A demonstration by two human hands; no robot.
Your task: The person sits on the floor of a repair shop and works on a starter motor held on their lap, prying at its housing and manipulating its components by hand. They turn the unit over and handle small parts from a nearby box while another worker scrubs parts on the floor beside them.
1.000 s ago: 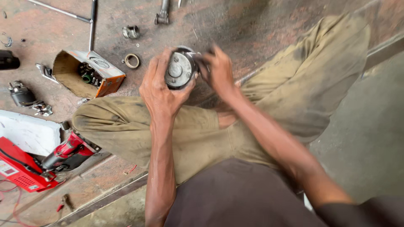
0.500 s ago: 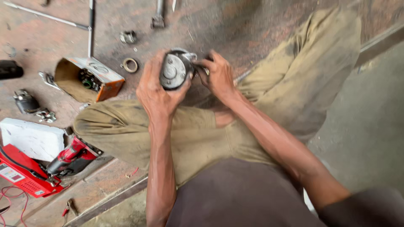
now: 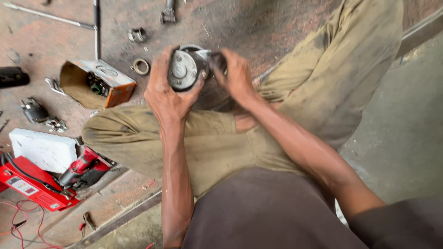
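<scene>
A round grey metal motor part (image 3: 183,70) with a bolted end cap is held up in front of my crossed legs. My left hand (image 3: 164,92) wraps around its left side and underside, gripping it. My right hand (image 3: 236,76) is closed on the darker right end of the same part, fingers pinched at its edge. What sits under my right fingers is hidden and blurred.
On the stained floor lie an open orange cardboard box (image 3: 98,84) with parts, a metal ring (image 3: 141,66), a small metal fitting (image 3: 137,34), a long rod (image 3: 96,27), a red power tool (image 3: 83,168) on a red case (image 3: 32,186), and a white block (image 3: 44,150).
The view has drifted slightly, so the floor things sit a little lower left. Both hands keep hold of the motor part, my right fingers shifting on its right end.
</scene>
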